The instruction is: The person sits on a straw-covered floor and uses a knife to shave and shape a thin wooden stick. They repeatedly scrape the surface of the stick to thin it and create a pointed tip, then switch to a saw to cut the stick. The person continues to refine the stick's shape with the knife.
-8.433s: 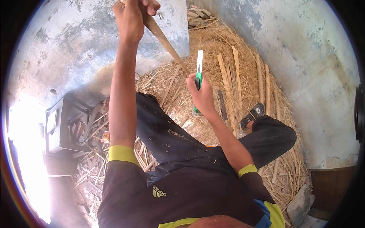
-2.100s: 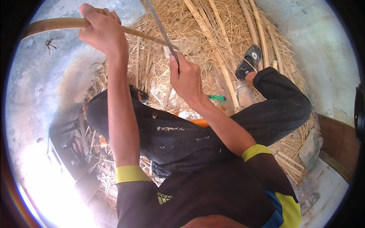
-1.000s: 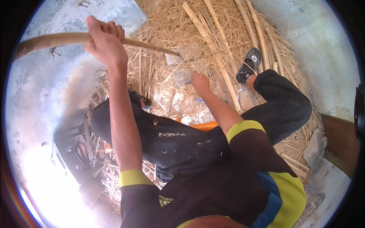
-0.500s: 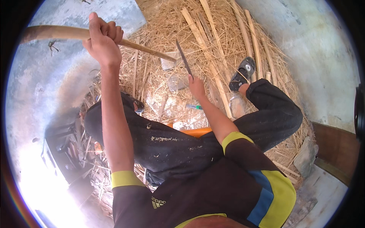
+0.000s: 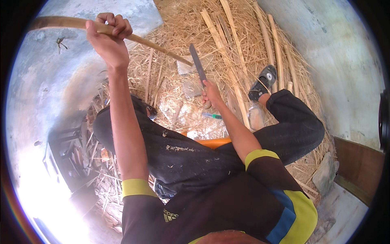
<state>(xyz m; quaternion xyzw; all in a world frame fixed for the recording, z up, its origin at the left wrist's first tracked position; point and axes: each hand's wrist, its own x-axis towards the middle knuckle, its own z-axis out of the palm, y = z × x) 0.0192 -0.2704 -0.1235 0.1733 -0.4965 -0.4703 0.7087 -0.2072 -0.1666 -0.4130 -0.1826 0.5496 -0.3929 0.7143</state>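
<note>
Around the right hand [image 5: 212,93], the knife [image 5: 197,61] lies toward eleven o'clock, the cutter [image 5: 211,116] at six, the shoe [image 5: 263,82] near three, the left hand [image 5: 109,45], around a pole [image 5: 61,22], at ten

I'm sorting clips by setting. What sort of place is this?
Probably a makeshift indoor workspace: worn, patchy wall, thick straw-like litter underfoot with long pale strips lying on it, and a long-bladed knife in the right hand.
</note>
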